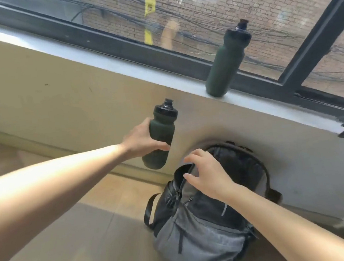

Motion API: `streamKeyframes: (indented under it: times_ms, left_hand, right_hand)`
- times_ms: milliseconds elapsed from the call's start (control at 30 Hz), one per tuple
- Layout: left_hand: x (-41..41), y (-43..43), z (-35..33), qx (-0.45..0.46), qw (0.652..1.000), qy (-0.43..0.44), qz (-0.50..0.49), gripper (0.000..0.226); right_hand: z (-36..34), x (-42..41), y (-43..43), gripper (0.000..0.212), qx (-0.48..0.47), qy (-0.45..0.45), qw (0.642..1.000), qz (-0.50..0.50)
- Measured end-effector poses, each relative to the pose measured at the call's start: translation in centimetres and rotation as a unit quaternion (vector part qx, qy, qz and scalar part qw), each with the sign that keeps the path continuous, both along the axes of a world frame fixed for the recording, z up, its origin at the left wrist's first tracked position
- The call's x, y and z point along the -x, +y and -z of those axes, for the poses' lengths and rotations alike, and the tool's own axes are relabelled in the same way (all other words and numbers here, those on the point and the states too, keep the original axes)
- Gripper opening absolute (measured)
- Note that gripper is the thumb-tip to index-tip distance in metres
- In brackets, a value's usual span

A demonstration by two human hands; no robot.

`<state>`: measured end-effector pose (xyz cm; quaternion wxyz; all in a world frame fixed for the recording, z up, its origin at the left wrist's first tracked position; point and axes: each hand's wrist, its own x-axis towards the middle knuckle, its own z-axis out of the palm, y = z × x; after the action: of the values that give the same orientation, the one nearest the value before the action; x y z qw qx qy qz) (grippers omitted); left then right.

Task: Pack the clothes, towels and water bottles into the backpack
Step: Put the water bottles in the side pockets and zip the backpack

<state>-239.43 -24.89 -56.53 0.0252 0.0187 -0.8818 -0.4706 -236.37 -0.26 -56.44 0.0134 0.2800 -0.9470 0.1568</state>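
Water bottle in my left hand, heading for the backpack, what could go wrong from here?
1. The left hand holds the bottle tilted in mid-air, so it could slip.
2. The right hand holds the backpack open at only one edge, so the bottle may snag on the zipper.
3. The second bottle stands near the front edge of the windowsill and could get knocked off.
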Motion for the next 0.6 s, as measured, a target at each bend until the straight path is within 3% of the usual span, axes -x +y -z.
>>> streamKeyframes:
  times_ms: [67, 167, 267, 333, 433, 600]
  left_hand:
    - [0.4, -1.2, 0.9, -0.011, 1.0, -0.017, -0.015, 0.083]
    - [1.0, -1.7, 1.7, -0.01, 0.999, -0.031, -0.013, 0.081]
    - [1.6, -0.8, 2.3, -0.009, 0.999, -0.043, 0.007, 0.08]
    - [2.0, 0.1, 2.5, -0.012, 0.999, -0.046, 0.025, 0.083]
    - [2.3, 1.9, 3.1, -0.022, 0.998, -0.04, 0.051, 0.081]
    - [2.7, 4.7, 4.5, -0.053, 0.996, -0.041, 0.066, 0.086]
  right_hand:
    - [1.3, 1.2, -1.2, 0.038, -0.127, 0.085, 0.986, -0.067]
    - [3.4, 3.2, -2.6, 0.048, -0.28, 0.164, 0.936, -0.134]
    - [4.4, 4.4, -2.2, 0.051, -0.367, 0.157, 0.905, -0.144]
    - [4.6, 4.4, -0.9, 0.042, -0.422, 0.146, 0.885, -0.132]
    - [4.8, 3.6, 1.7, 0.025, -0.455, 0.142, 0.87, -0.126]
    - [6.2, 2.7, 5.0, 0.016, -0.409, 0.139, 0.894, -0.119]
